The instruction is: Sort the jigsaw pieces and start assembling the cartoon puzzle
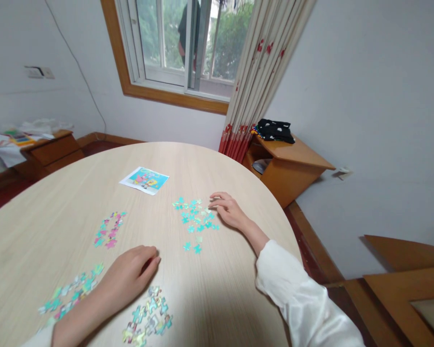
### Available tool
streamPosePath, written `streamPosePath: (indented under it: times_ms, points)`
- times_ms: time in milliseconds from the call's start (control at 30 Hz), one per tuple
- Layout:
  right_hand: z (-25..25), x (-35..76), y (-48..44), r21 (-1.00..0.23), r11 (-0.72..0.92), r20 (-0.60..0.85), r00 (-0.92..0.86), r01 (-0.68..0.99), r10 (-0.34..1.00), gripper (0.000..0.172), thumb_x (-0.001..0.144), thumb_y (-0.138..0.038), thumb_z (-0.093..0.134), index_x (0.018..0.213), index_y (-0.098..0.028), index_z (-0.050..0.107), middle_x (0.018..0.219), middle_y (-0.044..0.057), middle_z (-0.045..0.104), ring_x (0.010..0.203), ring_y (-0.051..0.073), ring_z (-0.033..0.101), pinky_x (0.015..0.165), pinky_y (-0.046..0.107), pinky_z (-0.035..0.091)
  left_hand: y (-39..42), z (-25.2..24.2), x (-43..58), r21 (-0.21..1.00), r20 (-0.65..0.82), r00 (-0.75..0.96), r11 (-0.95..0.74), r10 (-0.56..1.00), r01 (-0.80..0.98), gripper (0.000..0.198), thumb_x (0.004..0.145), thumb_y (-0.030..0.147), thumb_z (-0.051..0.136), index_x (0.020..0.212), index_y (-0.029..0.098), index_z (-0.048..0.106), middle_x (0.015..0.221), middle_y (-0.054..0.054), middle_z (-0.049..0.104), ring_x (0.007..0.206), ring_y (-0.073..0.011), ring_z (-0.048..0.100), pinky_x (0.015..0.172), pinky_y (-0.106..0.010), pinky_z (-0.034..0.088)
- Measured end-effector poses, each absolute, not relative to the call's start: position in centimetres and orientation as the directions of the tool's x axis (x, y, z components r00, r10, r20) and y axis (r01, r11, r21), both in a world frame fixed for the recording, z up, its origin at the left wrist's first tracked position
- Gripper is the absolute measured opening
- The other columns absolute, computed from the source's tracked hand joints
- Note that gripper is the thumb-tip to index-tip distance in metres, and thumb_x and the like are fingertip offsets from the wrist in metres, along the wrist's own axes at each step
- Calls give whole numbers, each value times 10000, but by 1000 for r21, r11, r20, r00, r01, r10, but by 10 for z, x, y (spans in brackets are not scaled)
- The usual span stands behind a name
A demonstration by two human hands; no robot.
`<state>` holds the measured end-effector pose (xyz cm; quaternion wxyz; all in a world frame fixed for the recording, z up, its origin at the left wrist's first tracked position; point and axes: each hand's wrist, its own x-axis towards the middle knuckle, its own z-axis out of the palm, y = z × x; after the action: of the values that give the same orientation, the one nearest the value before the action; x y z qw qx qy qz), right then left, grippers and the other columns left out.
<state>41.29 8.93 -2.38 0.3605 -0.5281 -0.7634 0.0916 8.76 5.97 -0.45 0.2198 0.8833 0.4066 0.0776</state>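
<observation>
My right hand reaches to a loose cluster of turquoise puzzle pieces on the round wooden table; its fingertips pinch together at the cluster's right edge, on a piece I cannot make out. My left hand rests loosely curled on the table nearer me, holding nothing visible. It lies between a pile of mixed pieces in front and a row of green-pink pieces to its left. A pink and teal group lies further out. A printed reference picture sits beyond.
A wooden bedside cabinet with dark spotted cloth stands right of the table under the curtain. A low cabinet with papers is at the left. The table edge curves close on the right.
</observation>
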Motion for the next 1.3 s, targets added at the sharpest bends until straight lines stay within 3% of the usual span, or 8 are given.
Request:
streamPosePath:
  times_ms: [200,500,733,833,933,1067,1167,1300]
  points:
    - [-20,413,89,-429,476,424,-294,768,857,325,782,-68,444,843,-208,731,1133,90,632,1110,214,556,990,451,426,60,-8,85,454,-33,666,-582,746,675,355,900,390,280,703,199,506,711,-63,621,703,-218,601,657,-335,427]
    - [-23,415,90,-380,511,452,-328,771,830,316,783,-71,441,823,-210,722,1115,88,639,1113,219,548,980,458,433,61,-5,86,440,-66,677,-587,733,679,360,898,382,271,706,194,510,716,-68,618,713,-219,588,655,-337,423]
    - [-17,415,88,-369,480,526,-247,796,813,379,775,-93,425,1018,-207,692,1225,100,583,1206,224,473,1013,458,382,60,-3,86,448,-86,674,-576,734,684,360,898,378,270,713,189,515,728,-72,621,717,-220,583,667,-346,427]
    - [-14,413,85,-414,450,507,-210,791,836,394,758,-92,406,1022,-208,675,1117,85,653,1106,221,547,980,463,357,61,-3,86,452,-77,675,-578,734,680,363,897,380,278,710,189,524,710,-63,614,702,-209,577,653,-330,425]
    - [-11,409,82,-521,398,445,-158,755,881,469,776,-86,354,1161,-204,594,920,46,715,973,200,617,956,459,321,60,-2,86,459,-60,673,-579,737,674,361,896,383,289,698,191,522,698,-56,609,693,-203,575,642,-320,420]
    - [-9,402,80,-589,386,353,-204,710,913,534,785,-96,338,1290,-192,481,808,25,729,1008,201,618,967,450,283,60,-3,86,461,-64,671,-574,739,677,353,893,392,296,694,196,511,698,-55,606,692,-207,579,639,-320,418]
    - [-11,402,82,-577,340,293,-200,743,935,538,793,-96,325,1306,-188,459,869,40,736,1075,202,600,1000,465,248,61,-3,86,468,-62,670,-571,740,674,345,890,391,297,694,197,506,697,-54,606,689,-208,580,635,-321,416]
    - [-16,407,87,-547,194,272,-46,814,961,518,813,-94,306,1305,-173,448,1085,109,705,1148,217,570,1030,512,198,61,-4,86,471,-82,669,-562,739,679,356,891,405,284,696,196,495,701,-57,601,695,-215,582,644,-332,414]
